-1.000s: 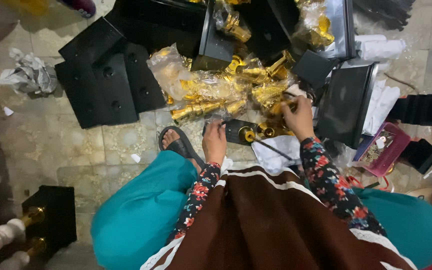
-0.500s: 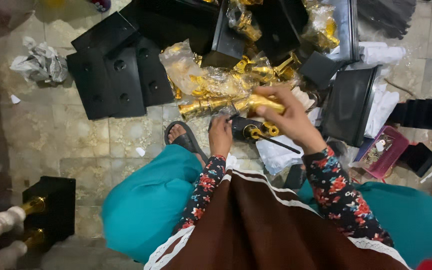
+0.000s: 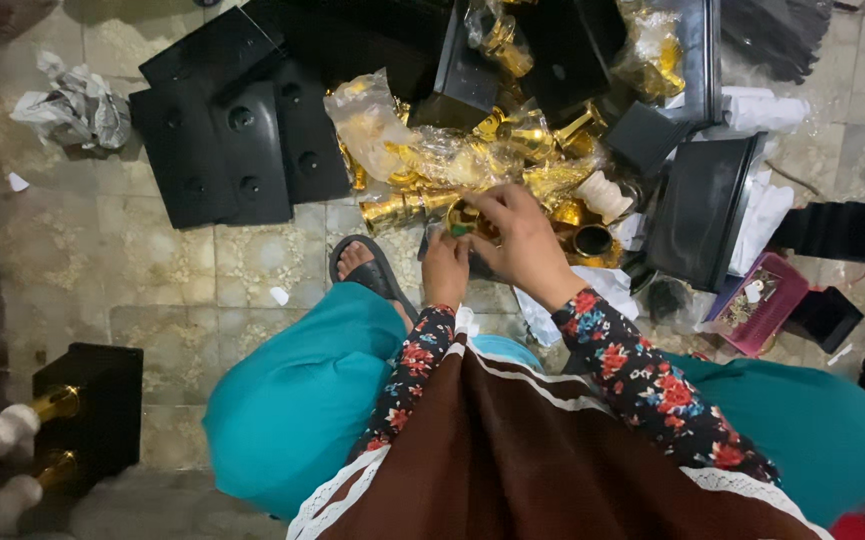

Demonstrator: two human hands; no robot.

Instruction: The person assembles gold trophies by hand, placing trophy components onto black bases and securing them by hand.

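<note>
Head view, looking straight down at a tiled stone floor (image 3: 202, 270).

Landmark: heap of shiny gold metal fittings (image 3: 512, 170), some in clear crinkled plastic bags, lying on the floor above the knees.

Left hand (image 3: 445, 270) at the near edge of the heap, fingers curled down onto a small dark and gold piece (image 3: 464, 218); grip narrow, apparently pinching that piece, though the contact is partly hidden.

Right hand (image 3: 522, 235) just right of the left hand, touching it, reaching over the same piece with fingers bent; grip closed around it, exact hold not clear.

Left of the heap: flat black square plastic plates with round holes (image 3: 237, 150), overlapping. Farther left: crumpled grey paper wad (image 3: 72, 105).

Right of the heap: black rectangular tray (image 3: 702, 205) tilted on edge, white cloth (image 3: 767, 210) beside it, then a small pink box (image 3: 762, 315).

Near side of the heap: foot in a dark sandal (image 3: 367, 265), teal trousers (image 3: 302, 400), floral sleeves, brown garment.

Far lower left of the heap: black block with gold and white posts (image 3: 82, 410).
</note>
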